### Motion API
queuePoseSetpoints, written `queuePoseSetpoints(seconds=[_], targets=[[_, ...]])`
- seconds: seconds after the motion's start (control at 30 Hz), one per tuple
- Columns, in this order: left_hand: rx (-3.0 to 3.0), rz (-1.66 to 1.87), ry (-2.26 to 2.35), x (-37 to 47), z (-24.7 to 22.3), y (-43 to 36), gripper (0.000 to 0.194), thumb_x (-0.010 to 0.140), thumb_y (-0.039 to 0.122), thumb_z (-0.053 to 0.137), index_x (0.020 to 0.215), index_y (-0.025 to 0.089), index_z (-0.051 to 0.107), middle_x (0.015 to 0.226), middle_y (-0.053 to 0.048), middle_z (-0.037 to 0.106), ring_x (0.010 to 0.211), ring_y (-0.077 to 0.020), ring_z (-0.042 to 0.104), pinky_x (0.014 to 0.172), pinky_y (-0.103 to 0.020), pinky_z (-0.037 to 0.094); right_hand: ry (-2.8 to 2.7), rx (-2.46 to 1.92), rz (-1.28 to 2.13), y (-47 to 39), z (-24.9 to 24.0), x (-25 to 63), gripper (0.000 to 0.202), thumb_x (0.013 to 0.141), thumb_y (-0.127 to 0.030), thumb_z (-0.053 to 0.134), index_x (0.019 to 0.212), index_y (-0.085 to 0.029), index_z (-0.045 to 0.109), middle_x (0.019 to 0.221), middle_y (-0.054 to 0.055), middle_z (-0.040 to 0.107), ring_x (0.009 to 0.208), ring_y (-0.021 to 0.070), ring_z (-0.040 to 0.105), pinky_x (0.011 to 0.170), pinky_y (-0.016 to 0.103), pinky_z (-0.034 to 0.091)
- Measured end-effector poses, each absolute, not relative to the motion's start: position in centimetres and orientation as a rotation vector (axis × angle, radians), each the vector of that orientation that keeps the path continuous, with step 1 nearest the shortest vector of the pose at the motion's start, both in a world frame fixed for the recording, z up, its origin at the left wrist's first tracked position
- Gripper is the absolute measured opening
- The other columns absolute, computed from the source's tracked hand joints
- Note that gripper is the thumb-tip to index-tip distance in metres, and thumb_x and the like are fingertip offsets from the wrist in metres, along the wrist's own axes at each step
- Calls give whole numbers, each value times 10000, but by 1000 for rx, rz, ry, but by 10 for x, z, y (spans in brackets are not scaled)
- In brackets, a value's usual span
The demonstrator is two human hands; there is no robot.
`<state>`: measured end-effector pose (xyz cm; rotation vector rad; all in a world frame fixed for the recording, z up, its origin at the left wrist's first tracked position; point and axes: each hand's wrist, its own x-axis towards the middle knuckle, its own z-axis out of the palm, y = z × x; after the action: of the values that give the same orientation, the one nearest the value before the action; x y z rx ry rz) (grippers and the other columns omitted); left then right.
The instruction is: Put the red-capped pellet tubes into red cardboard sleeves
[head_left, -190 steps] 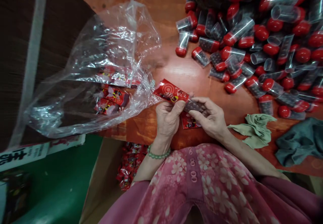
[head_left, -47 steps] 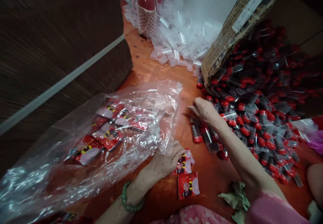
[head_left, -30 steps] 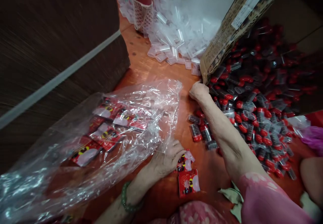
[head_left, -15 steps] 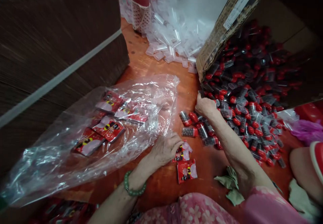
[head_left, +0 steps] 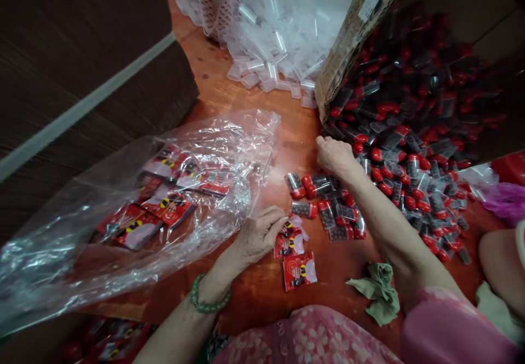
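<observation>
My left hand (head_left: 261,235) is low over the floor, its fingers and thumb closed at the edge of a small red printed packet (head_left: 289,239) with a pale pink corner. A second red packet (head_left: 300,271) lies flat just below it. My right hand (head_left: 335,157) is curled shut beside the large pile of small clear containers with red caps (head_left: 418,183); what its fingers hold, if anything, is hidden. Between the hands lies a smaller group of these containers (head_left: 327,213), with dark contents, on their sides.
A clear plastic bag (head_left: 250,134) with several red packets lies left. A cardboard box (head_left: 342,46) spills containers at right. Empty clear containers (head_left: 270,52) are heaped at the back, near a flask in a woven holder (head_left: 214,11). A green cloth (head_left: 379,293) lies near my right forearm.
The view has shifted a little. My right hand has closed more and sits slightly further from the small group of containers. My left hand has stayed at the red packet.
</observation>
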<state>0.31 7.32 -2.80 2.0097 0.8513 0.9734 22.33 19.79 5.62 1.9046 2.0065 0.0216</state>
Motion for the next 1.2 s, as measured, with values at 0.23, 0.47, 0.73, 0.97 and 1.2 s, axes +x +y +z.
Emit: queuePoseSetpoints(seconds=[0.23,0.47,0.73,0.97,1.2], targets=[[2023,976,842,2,-31,73,258,986,169,462,786,153,624,747,-32,649,697,-123,603,663,-239,485,1916,1909,16,257,30,215,470,924,-181,465,1348,2,553,1311,304,606,1218,349,629,964,401,511],[2050,949,857,2,-33,72,256,989,167,461,787,157,618,757,-29,656,704,-122,606,672,-236,477,1854,1890,-17,234,34,219,451,920,-249,515,1299,-46,652,1301,283,628,1214,348,630,975,404,507],[2067,930,907,2,-26,71,299,997,182,432,751,157,601,702,-19,624,641,-120,571,622,-236,453,1907,1884,-58,194,44,245,399,927,-221,470,1224,-33,660,1212,286,656,1111,389,680,888,462,538],[1884,1062,887,3,-24,72,169,915,159,579,802,157,705,776,-49,741,679,-126,673,643,-219,522,2261,2116,-160,170,70,263,338,992,-323,441,1220,-112,574,1164,207,680,1072,314,688,883,416,537],[1663,1164,968,11,3,65,189,899,209,612,780,152,748,757,-42,767,658,-120,695,626,-199,538,2182,2630,-2598,116,77,252,506,859,-737,538,903,-233,551,719,-21,654,637,139,685,557,257,543]])
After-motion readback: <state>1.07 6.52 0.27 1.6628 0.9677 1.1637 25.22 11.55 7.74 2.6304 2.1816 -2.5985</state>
